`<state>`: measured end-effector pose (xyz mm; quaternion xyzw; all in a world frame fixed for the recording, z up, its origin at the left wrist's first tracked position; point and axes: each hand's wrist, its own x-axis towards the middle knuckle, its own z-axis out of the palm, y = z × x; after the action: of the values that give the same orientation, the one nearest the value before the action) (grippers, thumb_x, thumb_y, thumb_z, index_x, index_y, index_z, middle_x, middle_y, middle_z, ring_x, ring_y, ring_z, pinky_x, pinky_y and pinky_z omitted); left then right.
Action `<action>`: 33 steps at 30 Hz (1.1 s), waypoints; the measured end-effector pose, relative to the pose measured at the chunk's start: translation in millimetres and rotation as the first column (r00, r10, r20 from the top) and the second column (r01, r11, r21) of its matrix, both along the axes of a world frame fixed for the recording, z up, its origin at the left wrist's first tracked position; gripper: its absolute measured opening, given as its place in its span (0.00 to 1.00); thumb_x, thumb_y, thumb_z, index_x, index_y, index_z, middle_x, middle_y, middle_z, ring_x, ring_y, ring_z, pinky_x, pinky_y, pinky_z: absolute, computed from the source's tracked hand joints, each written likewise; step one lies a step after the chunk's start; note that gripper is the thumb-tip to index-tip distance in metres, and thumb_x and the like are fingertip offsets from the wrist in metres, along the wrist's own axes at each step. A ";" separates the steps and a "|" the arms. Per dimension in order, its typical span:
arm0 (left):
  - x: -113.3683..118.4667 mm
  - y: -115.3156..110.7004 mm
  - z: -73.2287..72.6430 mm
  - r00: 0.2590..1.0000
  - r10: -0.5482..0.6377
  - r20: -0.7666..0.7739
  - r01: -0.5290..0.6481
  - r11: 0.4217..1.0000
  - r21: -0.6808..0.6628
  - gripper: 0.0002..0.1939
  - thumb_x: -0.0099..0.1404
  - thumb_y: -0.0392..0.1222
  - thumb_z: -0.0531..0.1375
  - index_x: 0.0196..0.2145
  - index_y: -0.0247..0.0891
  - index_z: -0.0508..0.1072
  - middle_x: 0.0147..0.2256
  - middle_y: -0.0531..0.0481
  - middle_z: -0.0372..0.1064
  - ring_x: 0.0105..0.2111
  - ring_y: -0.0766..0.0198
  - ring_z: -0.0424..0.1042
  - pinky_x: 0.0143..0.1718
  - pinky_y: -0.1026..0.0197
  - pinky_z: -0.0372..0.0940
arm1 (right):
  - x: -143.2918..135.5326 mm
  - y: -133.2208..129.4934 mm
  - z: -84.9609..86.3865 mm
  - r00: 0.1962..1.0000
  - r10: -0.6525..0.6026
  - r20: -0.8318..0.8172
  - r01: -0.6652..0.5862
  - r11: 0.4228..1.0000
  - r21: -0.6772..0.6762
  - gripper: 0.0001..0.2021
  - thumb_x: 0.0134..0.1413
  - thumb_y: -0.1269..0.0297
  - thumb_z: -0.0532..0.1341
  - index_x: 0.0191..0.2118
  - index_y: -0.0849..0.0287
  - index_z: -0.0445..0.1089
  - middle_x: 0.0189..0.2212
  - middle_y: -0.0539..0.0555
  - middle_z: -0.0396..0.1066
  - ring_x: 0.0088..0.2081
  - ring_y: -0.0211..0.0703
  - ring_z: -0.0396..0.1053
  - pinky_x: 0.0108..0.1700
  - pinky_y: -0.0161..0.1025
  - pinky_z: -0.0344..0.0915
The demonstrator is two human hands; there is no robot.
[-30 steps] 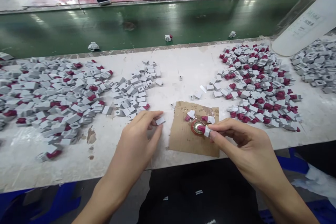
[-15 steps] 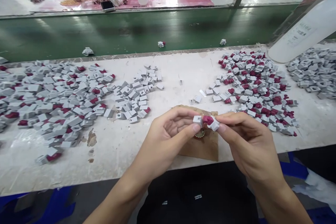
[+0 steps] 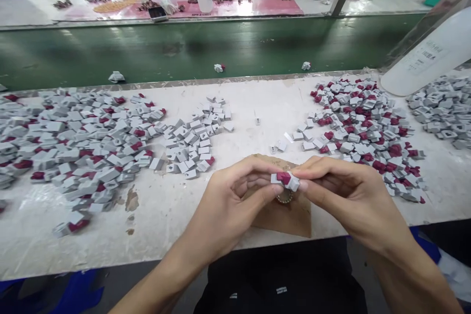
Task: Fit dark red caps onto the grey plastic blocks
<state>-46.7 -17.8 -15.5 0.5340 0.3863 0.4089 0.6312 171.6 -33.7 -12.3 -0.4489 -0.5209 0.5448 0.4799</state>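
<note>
My left hand [image 3: 235, 196] pinches a small grey block [image 3: 274, 178] between thumb and forefinger. In my right hand [image 3: 342, 191] is a grey and dark red piece [image 3: 290, 181], also held at the fingertips. The two pieces touch, with the dark red part against the grey block. Below them a brown board [image 3: 290, 218] lies on the table, bearing a round toothed metal ring [image 3: 284, 197] that my fingers partly cover.
Heaps of grey and red pieces lie at left [image 3: 88, 142] and right [image 3: 364, 127]. A white bottle [image 3: 423, 61] leans at the right. Beyond the green belt [image 3: 165, 49], other people's hands show at a far table.
The grey block and the red part have come together, closing the gap between them. The belt's loose pieces have shifted slightly left, and the whole view has shifted a little.
</note>
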 end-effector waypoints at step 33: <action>-148.6 215.2 14.5 0.506 0.566 -0.651 -0.468 0.814 0.345 0.05 0.68 0.35 0.69 0.41 0.41 0.79 0.38 0.46 0.82 0.42 0.51 0.81 0.45 0.54 0.74 | -207.6 326.4 -7.7 0.485 0.024 0.874 -0.479 0.844 0.243 0.22 0.72 0.75 0.68 0.67 0.58 0.78 0.71 0.63 0.75 0.64 0.54 0.78 0.68 0.51 0.73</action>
<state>-195.3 197.4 -1.0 0.5485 0.7193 0.3541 0.2374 -36.0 292.7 -20.1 -0.4443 -0.8604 0.1845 0.1683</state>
